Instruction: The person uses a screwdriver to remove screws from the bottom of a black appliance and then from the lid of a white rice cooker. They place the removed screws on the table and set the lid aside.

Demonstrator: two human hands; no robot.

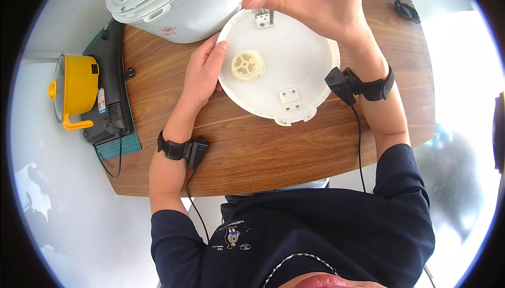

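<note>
A round white plastic cover lies on the wooden table with its inner side up. My left hand grips its left rim, thumb on top and fingers mostly hidden beneath. My right hand is over the far edge, its thumb across the shaft of a screwdriver. The tool's patterned handle shows at the top, and the other fingers run out of view. The tip meets a small white bracket at the cover's far rim. A second bracket sits near the front tabs, and a cream round fitting at the left.
A white appliance body with a dark oval opening stands behind the left hand. To the left are a long black device on a green mat and a yellow pot. Black parts lie far right. Cables hang from both wrist straps.
</note>
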